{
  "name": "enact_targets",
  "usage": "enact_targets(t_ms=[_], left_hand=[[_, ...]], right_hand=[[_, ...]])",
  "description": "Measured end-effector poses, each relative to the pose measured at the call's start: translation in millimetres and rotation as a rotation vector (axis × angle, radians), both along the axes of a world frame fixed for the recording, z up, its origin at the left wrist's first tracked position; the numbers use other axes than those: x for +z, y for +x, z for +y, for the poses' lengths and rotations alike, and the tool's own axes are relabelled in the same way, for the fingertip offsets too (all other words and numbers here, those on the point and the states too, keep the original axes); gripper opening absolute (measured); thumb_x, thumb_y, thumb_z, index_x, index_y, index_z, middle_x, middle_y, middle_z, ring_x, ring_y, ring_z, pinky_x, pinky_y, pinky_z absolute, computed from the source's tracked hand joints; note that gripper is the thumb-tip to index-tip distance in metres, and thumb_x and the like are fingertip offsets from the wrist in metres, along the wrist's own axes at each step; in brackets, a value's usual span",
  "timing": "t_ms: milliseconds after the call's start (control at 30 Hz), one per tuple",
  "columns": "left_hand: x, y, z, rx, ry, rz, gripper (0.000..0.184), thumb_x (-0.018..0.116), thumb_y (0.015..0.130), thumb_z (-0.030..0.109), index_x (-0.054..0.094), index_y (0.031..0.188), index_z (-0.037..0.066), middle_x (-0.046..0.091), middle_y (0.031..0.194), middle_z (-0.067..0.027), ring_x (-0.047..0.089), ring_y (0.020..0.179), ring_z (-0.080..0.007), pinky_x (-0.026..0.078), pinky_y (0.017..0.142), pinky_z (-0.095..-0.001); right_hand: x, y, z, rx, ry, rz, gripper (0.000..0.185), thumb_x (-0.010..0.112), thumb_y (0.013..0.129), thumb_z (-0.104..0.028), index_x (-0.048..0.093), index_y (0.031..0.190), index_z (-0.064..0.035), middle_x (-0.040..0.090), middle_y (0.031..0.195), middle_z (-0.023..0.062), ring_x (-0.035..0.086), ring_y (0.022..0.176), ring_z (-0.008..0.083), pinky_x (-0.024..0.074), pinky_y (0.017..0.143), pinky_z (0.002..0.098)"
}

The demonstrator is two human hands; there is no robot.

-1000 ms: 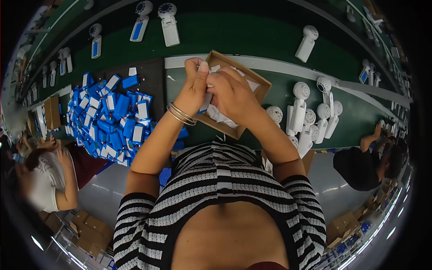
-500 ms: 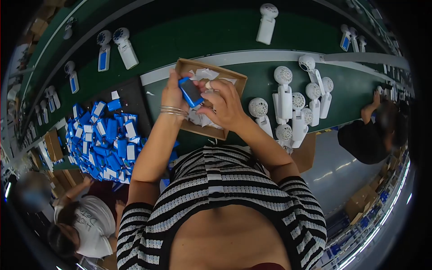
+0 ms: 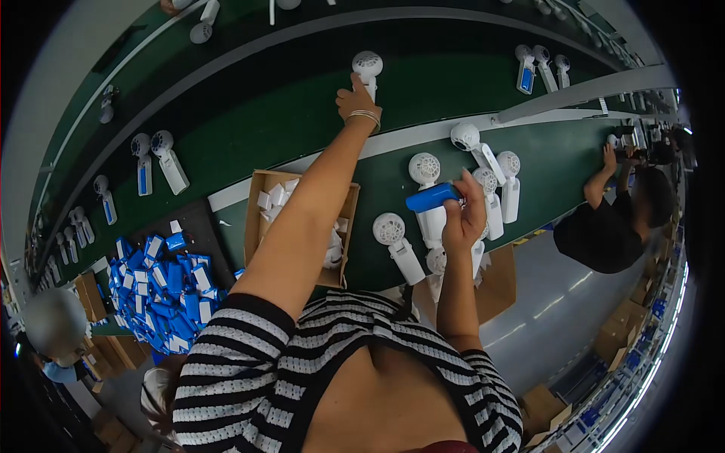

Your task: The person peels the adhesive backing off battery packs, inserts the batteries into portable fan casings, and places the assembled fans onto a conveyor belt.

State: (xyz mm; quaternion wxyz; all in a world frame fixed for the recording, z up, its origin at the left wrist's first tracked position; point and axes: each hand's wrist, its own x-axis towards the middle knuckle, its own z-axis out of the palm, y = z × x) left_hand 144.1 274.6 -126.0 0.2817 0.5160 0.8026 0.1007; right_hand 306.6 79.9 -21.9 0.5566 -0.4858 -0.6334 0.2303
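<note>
My left hand (image 3: 358, 102), with bracelets at its wrist, reaches to the far green belt. Its fingers are around the handle of a white handheld fan (image 3: 368, 66) with a round grille head. Between the thumb and fingers of my right hand (image 3: 467, 211) is a blue battery pack (image 3: 433, 198), held above the fans on the near side. Beneath and around it lie several white fans, among them one (image 3: 398, 245) at the left of the group and one (image 3: 424, 170) partly behind the pack.
A cardboard box (image 3: 258, 181) with white paper pieces sits under my left forearm. Left of it, blue packs with white labels (image 3: 162, 291) form a heap by a black mat (image 3: 219, 234). More fans (image 3: 168, 160) stand along the belt. A co-worker (image 3: 604, 234) works at right.
My left hand has let go of the blue pack and moved out to the fan on the far belt. My right hand has carried the pack rightward, over the fans. The view has shifted.
</note>
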Motion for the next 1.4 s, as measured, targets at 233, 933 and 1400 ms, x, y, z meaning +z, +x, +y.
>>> enact_targets(t_ms=[233,933,1400], left_hand=[[70.7,-71.2,-63.6,0.242,0.020,-1.339,0.044,0.053,0.074,0.007,0.042,0.116,0.009,0.053,0.095,-0.0102,0.055,0.084,-0.0228,0.050,0.068,-0.0352],[86.3,-175.5,-196.5,0.276,0.776,-1.208,0.065,0.039,0.086,0.051,0.028,0.128,0.003,0.047,0.111,-0.0091,0.046,0.100,-0.0165,0.038,0.086,-0.0281],[38.1,-426.4,-312.6,-0.430,-0.110,0.541,0.039,0.067,0.067,0.022,0.055,0.100,0.005,0.056,0.098,-0.0136,0.055,0.093,-0.0286,0.047,0.076,-0.0363]], right_hand=[[-10.3,-46.6,48.1,0.218,-0.013,0.325,0.019,0.060,0.077,-0.001,0.053,0.094,-0.0003,0.056,0.088,0.0081,0.052,0.074,0.0120,0.0413,0.064,0.0216],[0.8,-245.8,35.5,0.678,-0.115,-0.109,0.051,0.052,0.070,0.010,0.037,0.116,-0.0078,0.050,0.108,0.0159,0.052,0.098,0.0264,0.0413,0.083,0.0320],[-87.4,-318.7,194.2,0.415,-0.711,-0.445,0.056,0.068,0.071,-0.019,0.032,0.113,-0.0075,0.056,0.093,0.0154,0.059,0.083,0.0245,0.0495,0.068,0.0356]])
